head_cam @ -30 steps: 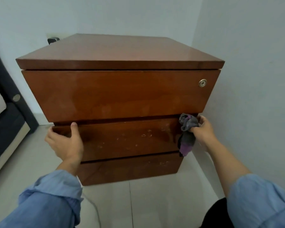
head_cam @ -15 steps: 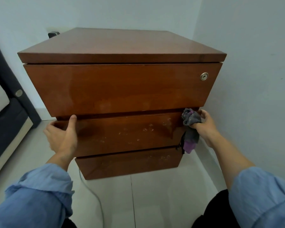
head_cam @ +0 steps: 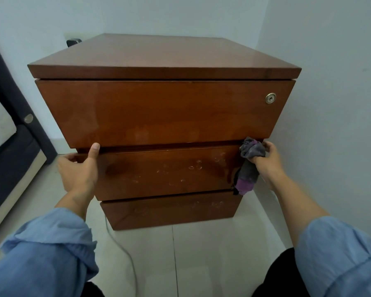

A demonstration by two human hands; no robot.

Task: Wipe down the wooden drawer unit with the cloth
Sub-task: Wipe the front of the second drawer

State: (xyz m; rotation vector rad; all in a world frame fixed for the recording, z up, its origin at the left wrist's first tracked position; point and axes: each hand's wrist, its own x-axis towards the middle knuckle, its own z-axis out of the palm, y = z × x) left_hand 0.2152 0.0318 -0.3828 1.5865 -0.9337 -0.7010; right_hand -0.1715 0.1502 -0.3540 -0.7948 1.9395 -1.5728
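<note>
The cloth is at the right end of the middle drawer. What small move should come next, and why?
Probably sweep the cloth leftward across the middle drawer with the right hand. Pale ring marks dot its front, and the left hand grips its left end, which should steady it.

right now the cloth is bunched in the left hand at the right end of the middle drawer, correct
No. The head view shows the cloth bunched in the right hand, not the left, at the right end of the middle drawer. The left hand holds that drawer's left end.
</note>
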